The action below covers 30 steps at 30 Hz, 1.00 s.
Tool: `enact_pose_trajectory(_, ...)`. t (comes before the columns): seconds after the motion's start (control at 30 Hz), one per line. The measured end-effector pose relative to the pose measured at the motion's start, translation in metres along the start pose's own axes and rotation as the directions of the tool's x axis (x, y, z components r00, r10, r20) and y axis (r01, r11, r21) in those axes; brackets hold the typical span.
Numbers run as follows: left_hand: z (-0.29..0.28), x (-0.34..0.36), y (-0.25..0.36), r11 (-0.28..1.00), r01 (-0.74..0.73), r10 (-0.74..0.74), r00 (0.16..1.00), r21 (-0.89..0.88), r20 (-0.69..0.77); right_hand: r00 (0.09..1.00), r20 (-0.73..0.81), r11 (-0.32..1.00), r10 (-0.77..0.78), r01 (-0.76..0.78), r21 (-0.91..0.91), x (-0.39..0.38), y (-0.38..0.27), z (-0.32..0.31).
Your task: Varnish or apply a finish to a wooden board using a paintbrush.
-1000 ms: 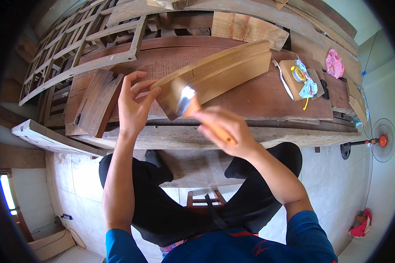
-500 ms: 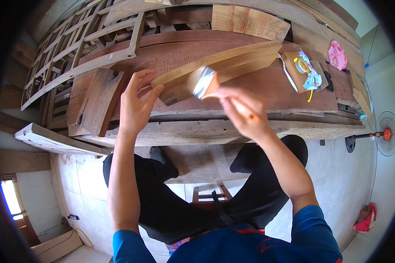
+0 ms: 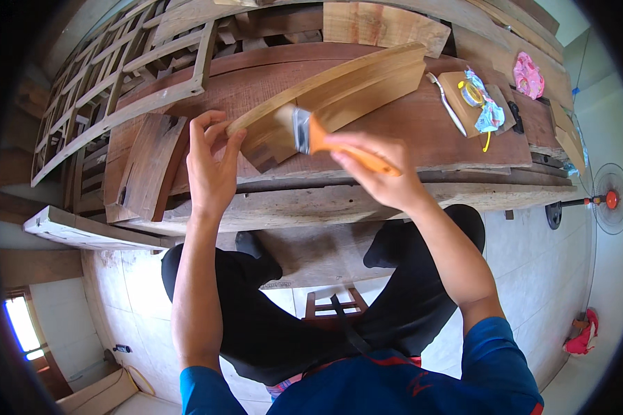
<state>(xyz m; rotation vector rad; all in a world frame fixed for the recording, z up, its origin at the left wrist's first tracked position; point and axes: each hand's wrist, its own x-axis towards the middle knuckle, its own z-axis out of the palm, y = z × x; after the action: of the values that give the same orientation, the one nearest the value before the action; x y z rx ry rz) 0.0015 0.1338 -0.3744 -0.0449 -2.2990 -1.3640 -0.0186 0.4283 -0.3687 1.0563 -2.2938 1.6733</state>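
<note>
I see the left hand (image 3: 213, 164) grasping the near end of a curved wooden board (image 3: 332, 97), fingers wrapped over its edge, holding it tilted above the workbench (image 3: 408, 124). The right hand (image 3: 381, 169) is clenched around the orange handle of a paintbrush (image 3: 318, 135), whose bristles lie flat on the board's face near the left hand. A small block with tape rolls (image 3: 474, 93) sits further right on the bench, well apart from both hands.
</note>
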Motion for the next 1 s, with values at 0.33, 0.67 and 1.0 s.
enact_pose_trajectory(0.33, 0.003, 0.013, -0.001, 0.999, 0.04, -0.039, 0.998, -0.037, 0.043, 0.997, 0.079, 0.982, -0.016, 0.03, -0.187, -0.011, 0.009, 0.034)
enact_pose_trajectory(0.67, 0.007, 0.0, -0.007, 0.997, -0.017, 0.013, 0.999, -0.078, -0.047, 0.98, 0.073, 0.958, -0.182, 0.194, -0.212, -0.018, 0.007, 0.05)
enact_pose_trajectory(1.0, 0.002, -0.004, 0.002, 0.997, 0.012, -0.009, 0.999, -0.076, 0.034, 0.959, -0.279, 0.999, -0.052, 0.049, -0.017, 0.003, 0.007, 0.0)
